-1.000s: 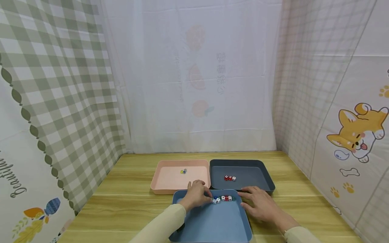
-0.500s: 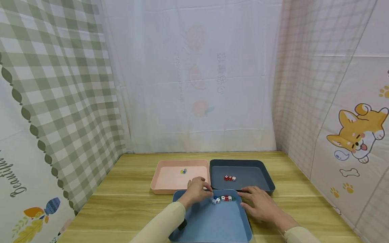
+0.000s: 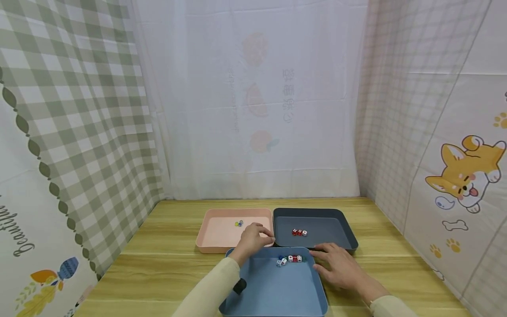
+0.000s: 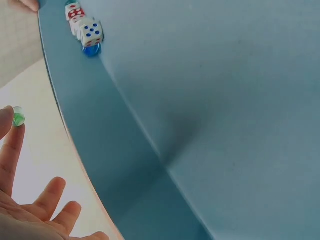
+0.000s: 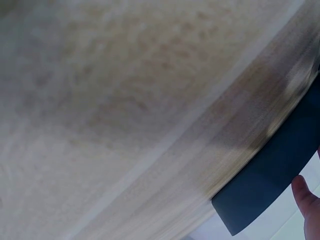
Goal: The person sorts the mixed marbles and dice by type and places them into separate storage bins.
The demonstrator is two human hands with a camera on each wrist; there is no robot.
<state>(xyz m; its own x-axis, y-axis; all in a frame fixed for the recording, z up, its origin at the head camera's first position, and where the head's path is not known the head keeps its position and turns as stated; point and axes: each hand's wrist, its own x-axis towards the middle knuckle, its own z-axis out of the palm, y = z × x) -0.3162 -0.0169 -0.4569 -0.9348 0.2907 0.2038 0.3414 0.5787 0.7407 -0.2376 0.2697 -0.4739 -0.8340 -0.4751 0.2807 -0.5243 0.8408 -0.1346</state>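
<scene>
My left hand [image 3: 253,240] is over the near right part of the pink tray [image 3: 201,242]. Its thumb and index finger pinch a clear marble with green inside [image 4: 18,118], while the other fingers are spread. Beside the right rim of the blue tray [image 3: 283,293], my right hand [image 3: 338,266] lies with loosely spread fingers, fingertips right at the rim. A short row of white and red dice [image 3: 295,259] sits along the blue tray's far side. White dice [image 4: 91,33] and a blue marble [image 4: 92,50] lie near that row.
Two small marbles [image 3: 239,223], yellowish and blue, lie in the pink tray. The dark tray [image 3: 328,220] beside it has red and white dice [image 3: 299,232]. All three trays stand close together on a wooden table [image 3: 158,259]. Curtains [image 3: 257,132] enclose the back and sides.
My left hand has lifted away from the dice in the blue tray and moved up and left over the pink tray, with the marble pinched. My right hand has stayed in place.
</scene>
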